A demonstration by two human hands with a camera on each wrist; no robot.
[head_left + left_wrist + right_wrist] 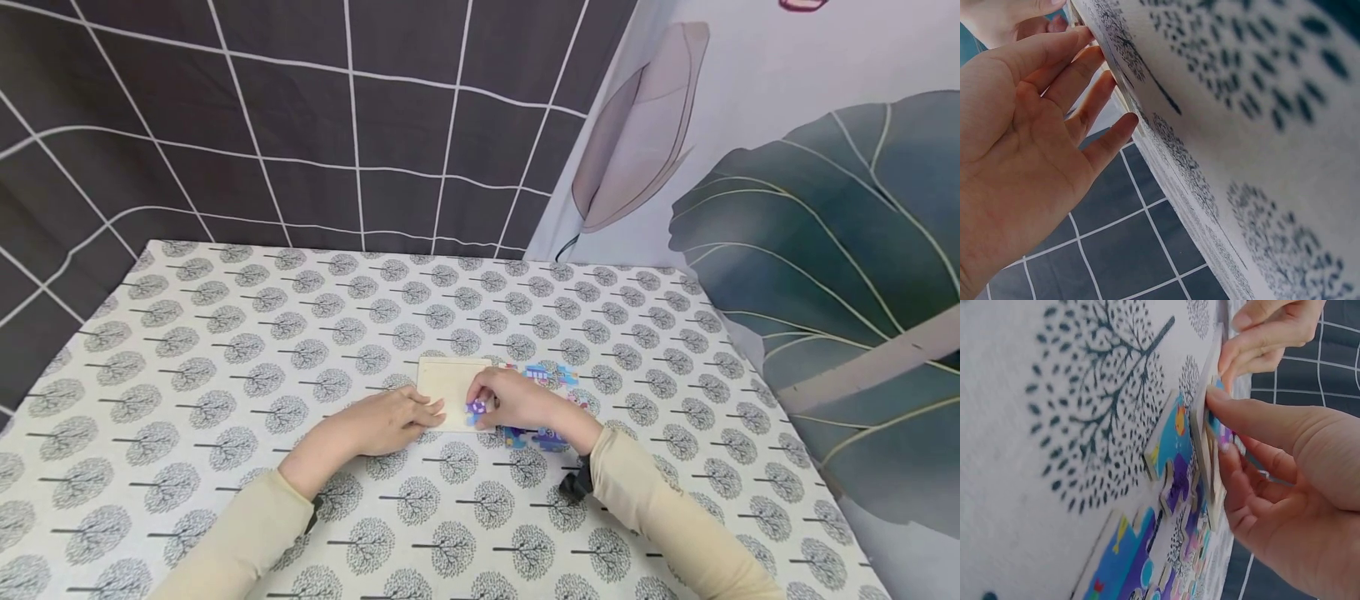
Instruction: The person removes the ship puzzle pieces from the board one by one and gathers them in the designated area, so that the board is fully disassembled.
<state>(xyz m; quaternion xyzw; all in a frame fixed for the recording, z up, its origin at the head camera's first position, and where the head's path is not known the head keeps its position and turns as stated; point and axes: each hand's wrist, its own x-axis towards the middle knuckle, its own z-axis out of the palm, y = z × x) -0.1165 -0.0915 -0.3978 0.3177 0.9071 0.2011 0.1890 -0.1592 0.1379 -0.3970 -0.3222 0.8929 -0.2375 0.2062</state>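
Observation:
A pale wooden puzzle tray [452, 382] with a raised rim lies on the tablecloth. My right hand [517, 400] pinches a purple and blue jigsaw piece [476, 409] between thumb and fingers, over the tray's lower right part. In the right wrist view this piece [1219, 425] is tilted close to the tray's edge; whether it touches the bottom is hidden. The left hand [396, 421] rests its fingertips on the tray's left edge. Its fingers look nearly straight in the left wrist view, with nothing in the palm [1035, 150].
Several loose jigsaw pieces [551, 440] lie right of the tray, partly under my right forearm. One blue piece [1175, 434] shows an orange fish. The tablecloth [315, 333] has a tree print. Dark grid cloth [292, 108] hangs behind, with a leaf-patterned curtain [817, 250] at right.

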